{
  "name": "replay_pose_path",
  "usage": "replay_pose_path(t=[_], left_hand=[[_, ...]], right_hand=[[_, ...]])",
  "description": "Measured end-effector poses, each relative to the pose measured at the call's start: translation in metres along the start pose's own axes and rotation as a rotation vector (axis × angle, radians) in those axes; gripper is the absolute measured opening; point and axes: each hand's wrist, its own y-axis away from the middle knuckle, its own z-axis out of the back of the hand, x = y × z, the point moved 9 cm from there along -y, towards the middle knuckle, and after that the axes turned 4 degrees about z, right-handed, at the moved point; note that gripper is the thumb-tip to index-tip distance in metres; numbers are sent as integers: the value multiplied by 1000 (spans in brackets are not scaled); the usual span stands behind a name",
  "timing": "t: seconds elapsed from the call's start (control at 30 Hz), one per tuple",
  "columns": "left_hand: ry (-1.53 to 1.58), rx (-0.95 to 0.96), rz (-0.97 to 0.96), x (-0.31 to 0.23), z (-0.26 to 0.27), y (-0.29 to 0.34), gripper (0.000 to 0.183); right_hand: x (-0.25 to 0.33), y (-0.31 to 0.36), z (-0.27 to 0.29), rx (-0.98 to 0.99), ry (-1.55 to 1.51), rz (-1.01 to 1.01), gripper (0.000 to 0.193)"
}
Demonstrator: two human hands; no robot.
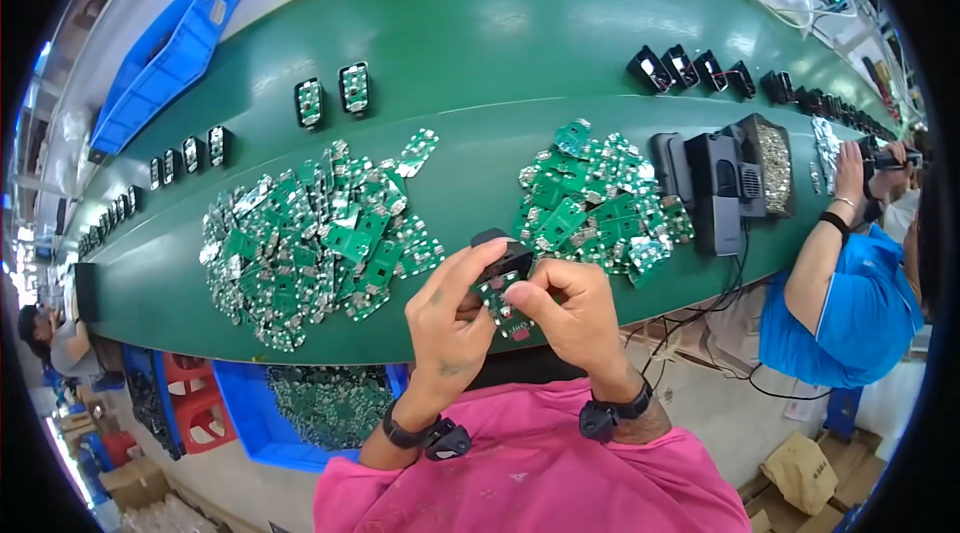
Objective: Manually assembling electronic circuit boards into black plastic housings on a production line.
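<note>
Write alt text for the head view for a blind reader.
A person's left hand and right hand hold a black casing and a green circuit board at a green worktable. A larger heap and smaller heap of loose boards lie beyond; a co-worker in blue is at right.

Fingers (pixel 462 269) partly hide the board (pixel 497 295). The shirt (pixel 520 473) is cut off at six o'clock. Toward nine o'clock, cases (pixel 132 199) have contents too small to tell.
</note>
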Motion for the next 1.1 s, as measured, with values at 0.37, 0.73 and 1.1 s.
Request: replay_pose_path(t=[0.37,0.73,1.1], left_hand=[[-163,-82,-80,-12,7,-5,57],[332,-30,238,21,5,-7,33],[217,-137,91,16,5,-10,28]], right_hand=[[12,-1,-3,-165,215,108,20],[9,-8,-8,-197,402,209,17],[-34,-17,-34,-48,-165,-35,39]])
